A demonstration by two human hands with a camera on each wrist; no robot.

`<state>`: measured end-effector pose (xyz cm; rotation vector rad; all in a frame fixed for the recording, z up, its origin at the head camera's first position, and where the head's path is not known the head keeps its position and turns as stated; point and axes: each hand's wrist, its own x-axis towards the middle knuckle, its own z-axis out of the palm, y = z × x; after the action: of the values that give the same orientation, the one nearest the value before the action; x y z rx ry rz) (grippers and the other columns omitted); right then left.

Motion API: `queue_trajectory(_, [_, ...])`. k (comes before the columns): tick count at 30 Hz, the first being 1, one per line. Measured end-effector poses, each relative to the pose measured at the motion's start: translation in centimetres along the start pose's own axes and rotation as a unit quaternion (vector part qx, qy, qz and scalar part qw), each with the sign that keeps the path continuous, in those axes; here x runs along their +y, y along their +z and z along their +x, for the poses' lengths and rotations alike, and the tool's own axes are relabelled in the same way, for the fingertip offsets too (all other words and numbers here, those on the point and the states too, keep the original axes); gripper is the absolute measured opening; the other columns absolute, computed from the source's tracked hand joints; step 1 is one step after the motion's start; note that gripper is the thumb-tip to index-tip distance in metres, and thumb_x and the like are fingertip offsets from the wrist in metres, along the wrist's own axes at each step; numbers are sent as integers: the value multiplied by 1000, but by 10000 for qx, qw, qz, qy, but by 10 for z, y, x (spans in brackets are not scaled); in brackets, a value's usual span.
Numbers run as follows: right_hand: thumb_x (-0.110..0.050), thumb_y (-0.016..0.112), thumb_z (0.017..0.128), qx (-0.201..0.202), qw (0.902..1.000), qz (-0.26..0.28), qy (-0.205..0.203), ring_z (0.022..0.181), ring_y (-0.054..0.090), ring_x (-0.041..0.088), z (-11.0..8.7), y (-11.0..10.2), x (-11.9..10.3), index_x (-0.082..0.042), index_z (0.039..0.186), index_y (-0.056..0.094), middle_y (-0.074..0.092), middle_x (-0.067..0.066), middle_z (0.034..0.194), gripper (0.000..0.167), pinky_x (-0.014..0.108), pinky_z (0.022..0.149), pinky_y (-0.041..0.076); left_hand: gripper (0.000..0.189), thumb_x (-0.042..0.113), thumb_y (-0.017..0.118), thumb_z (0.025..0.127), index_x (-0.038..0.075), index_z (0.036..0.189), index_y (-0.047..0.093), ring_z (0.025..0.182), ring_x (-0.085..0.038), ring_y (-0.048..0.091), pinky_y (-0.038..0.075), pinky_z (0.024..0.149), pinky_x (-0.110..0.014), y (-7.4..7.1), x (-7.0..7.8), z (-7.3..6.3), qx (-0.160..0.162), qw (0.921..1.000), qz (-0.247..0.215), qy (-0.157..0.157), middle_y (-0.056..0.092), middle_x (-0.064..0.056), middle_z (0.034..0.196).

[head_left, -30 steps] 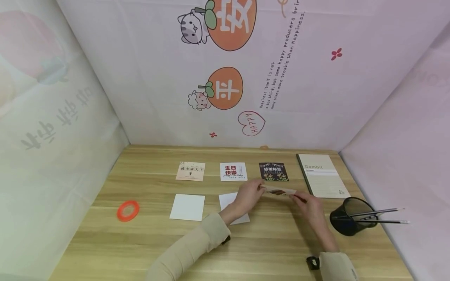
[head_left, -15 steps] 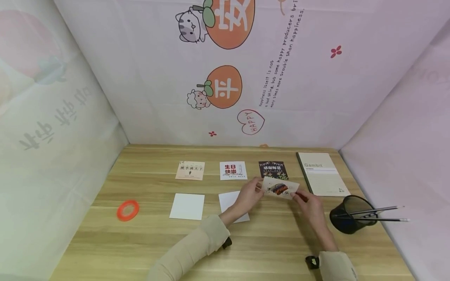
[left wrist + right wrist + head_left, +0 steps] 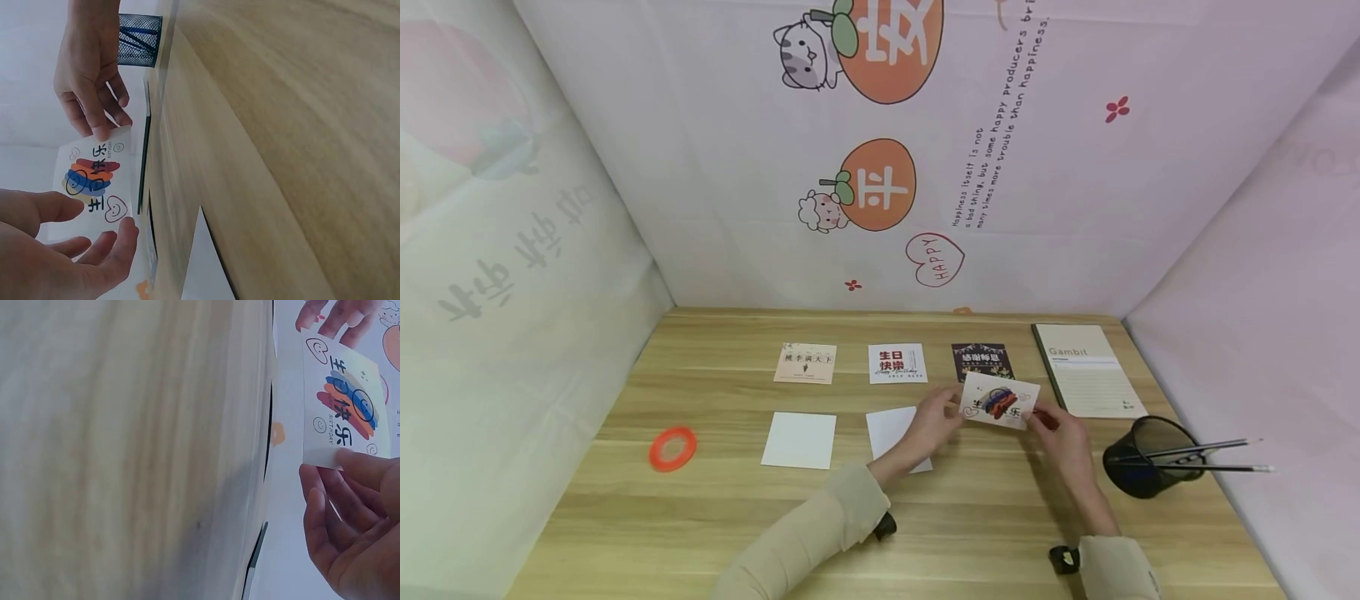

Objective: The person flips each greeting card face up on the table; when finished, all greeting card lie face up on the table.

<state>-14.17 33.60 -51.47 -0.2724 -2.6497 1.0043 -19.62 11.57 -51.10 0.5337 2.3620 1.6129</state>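
A square birthday card [image 3: 1000, 402] with colourful brush strokes and drawn smiley faces is held up tilted above the table, its printed side toward the person. My right hand [image 3: 1066, 446] pinches its right edge; in the right wrist view the thumb [image 3: 359, 464] lies on the front with fingers behind. My left hand [image 3: 931, 429] is at the opposite edge, fingertips [image 3: 128, 228] right by the corner and the thumb apart from them. Behind the raised card lies a dark card [image 3: 982, 358], partly covered by it in the head view.
A birthday card with red lettering [image 3: 898, 363] and a beige card [image 3: 805, 364] lie in the back row. Nearer are two white squares, one plain [image 3: 798, 440], one partly under the left arm [image 3: 889, 427]. Also present are red tape [image 3: 673, 450], a notebook [image 3: 1093, 375] and a mesh pencil cup [image 3: 1138, 467].
The card has tipped up from nearly edge-on so that its printed face shows fully. Both hands stay at about the same place, the left wrist turning slightly.
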Motion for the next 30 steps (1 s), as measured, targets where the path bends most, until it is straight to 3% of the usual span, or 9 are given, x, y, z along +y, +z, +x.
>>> queue_trajectory(7, [-8,69,88,59,9997,125,184,85,64,26,0,0,-1,1,114,66,70,16,97,28,22,69,49,54,4,63,88,2,139,46,101,-20,62,53,76,-22,2,1,-2,5,9998,-181,-105,56,-9,119])
queue_trajectory(16, [-5,68,88,-10,9992,198,344,81,63,24,0,0,-1,-1,123,60,69,17,96,36,18,62,47,53,6,63,88,-3,138,47,101,-21,62,53,78,-23,2,4,-1,-151,9997,-155,-65,58,-11,112])
queue_trajectory(22, [-6,66,89,-104,9991,203,362,87,63,26,-1,0,0,-1,125,60,69,17,100,37,17,68,48,47,5,62,89,-4,134,52,102,-22,62,54,72,-23,2,2,0,-315,9981,-451,-290,59,-11,108])
queue_trajectory(25, [-7,65,90,-160,9990,198,372,88,62,26,-1,0,0,-1,125,60,68,18,100,35,19,68,47,42,3,62,88,-3,130,56,95,-23,65,56,69,-29,4,1,1,-345,9958,-703,-465,61,-9,103])
queue_trajectory(30, [-12,59,95,-393,9981,118,451,82,55,22,-1,-1,1,0,126,60,63,14,93,33,23,64,45,47,1,60,89,-4,135,50,84,-27,66,58,68,-37,7,2,2,-462,9847,-1355,-994,62,-7,98])
